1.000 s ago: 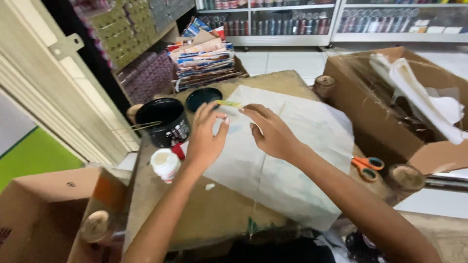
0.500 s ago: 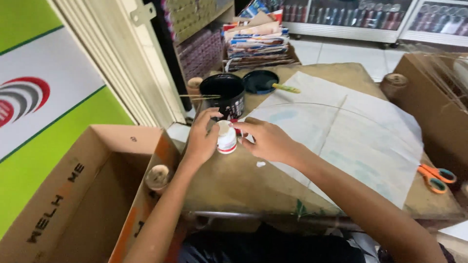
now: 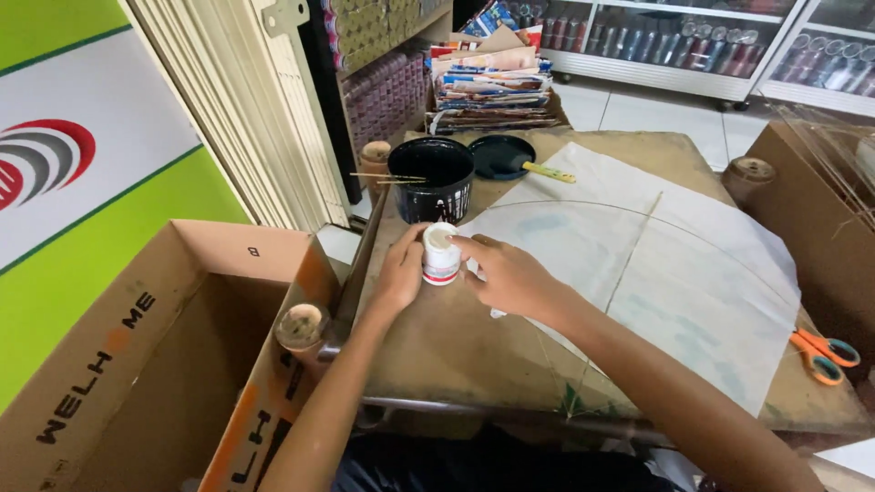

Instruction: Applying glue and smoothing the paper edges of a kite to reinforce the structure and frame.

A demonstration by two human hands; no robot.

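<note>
Just left of the frame's centre, both hands close around a small white bottle (image 3: pixel 441 254) that stands upright on the brown table (image 3: pixel 456 346), its long axis vertical. The left hand (image 3: pixel 401 271) wraps its left side; the right hand (image 3: pixel 507 273) pinches it from the right, fingertips near the cap. Both touch it, neither nearer. Just above sits a black tub (image 3: pixel 430 179). To the right lies a white paper kite (image 3: pixel 656 273), with orange scissors (image 3: pixel 825 351) at the far right edge.
</note>
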